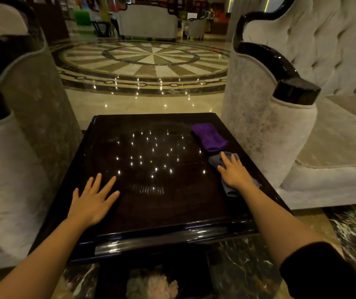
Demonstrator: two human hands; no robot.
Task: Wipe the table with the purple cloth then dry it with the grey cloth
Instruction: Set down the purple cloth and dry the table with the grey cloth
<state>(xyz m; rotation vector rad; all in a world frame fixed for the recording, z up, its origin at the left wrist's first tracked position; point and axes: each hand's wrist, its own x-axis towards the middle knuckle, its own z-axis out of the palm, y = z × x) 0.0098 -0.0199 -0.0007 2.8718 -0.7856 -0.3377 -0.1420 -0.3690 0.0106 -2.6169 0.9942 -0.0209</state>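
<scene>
A dark glossy square table [151, 212] fills the middle of the view, with ceiling lights mirrored in its top. The purple cloth [209, 137] lies folded near the table's far right corner, untouched. Just in front of it the grey cloth [215, 159] lies on the right side of the table, and my right hand [234, 173] presses flat on it with fingers spread. My left hand [94, 199] rests flat on the bare tabletop at the near left, fingers apart, holding nothing.
A pale upholstered armchair [265, 130] stands close along the table's right side and another [21, 130] along the left. A dark bin with crumpled paper [151, 283] sits on the marble floor below the near edge. Open patterned floor [142, 61] lies beyond.
</scene>
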